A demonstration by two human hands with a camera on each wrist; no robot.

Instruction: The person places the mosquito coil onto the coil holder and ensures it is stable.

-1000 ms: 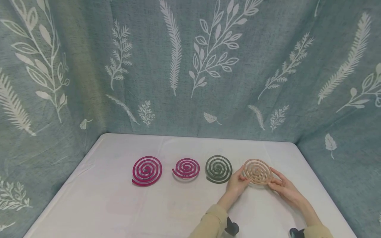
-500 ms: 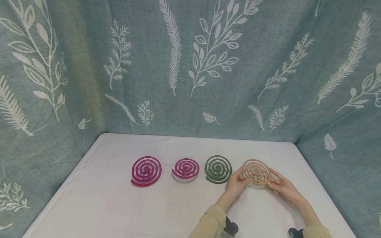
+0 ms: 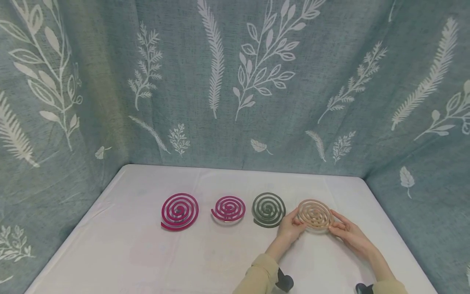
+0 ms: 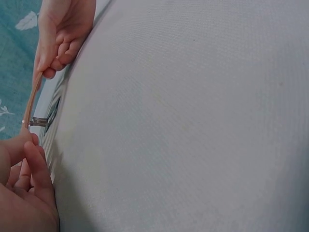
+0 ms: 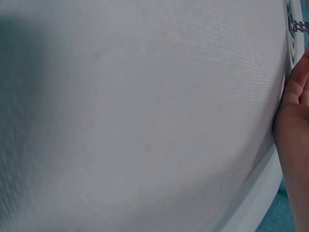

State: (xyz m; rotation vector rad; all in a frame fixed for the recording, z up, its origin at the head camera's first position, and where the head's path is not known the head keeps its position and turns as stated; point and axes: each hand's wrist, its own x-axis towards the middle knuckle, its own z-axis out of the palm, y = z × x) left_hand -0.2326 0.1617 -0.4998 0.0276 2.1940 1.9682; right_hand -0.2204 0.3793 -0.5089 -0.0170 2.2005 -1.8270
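Four spiral coils are laid in a row across the white tablecloth, and the beige coil at the right end is pinched at its edges by both hands, left hand on its left rim, right hand on its right rim. From the left wrist view the coil is seen edge-on, lifted just clear of the cloth, with a small metal stand glimpsed beneath it. Little is shown by the right wrist view: cloth, a cut-off palm and blur. To the left lie the dark green coil, the small magenta coil and the large magenta coil. Behind and at both sides, a teal curtain printed with white leaves is hung.
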